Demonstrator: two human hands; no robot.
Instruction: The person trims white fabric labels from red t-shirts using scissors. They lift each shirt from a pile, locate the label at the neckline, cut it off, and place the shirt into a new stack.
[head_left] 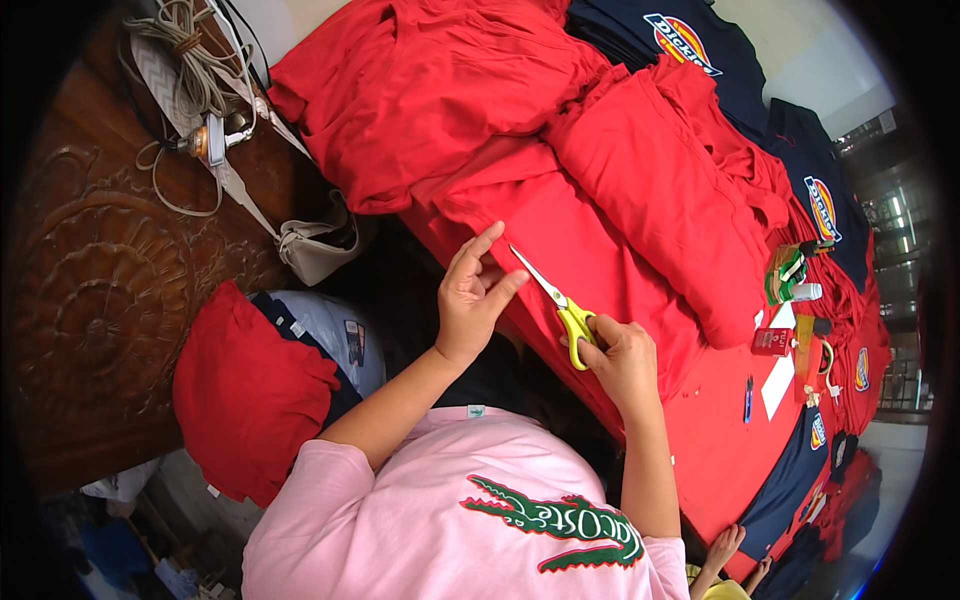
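Observation:
My right hand (622,368) grips a pair of scissors (562,310) by its yellow-green handles. The blades look closed and point up and to the left, over red cloth (590,240) on the table. Just left of the scissor tip is my left hand (472,303), its thumb and forefinger stretched out and apart, the other fingers partly bent. I see nothing held in it; a thin thread there would be too small to make out. Both hands are near the table's front edge. A heap of red garments (430,90) lies beyond them, with a folded red garment (660,200) to its right.
Navy shirts (735,45) with printed badges lie at the far right. A red box (772,341), tape roll (827,357) and blue pen (748,398) sit on the right. Another person's hand (726,545) is at lower right. A carved wooden panel (100,310) and beige bag (318,245) are left.

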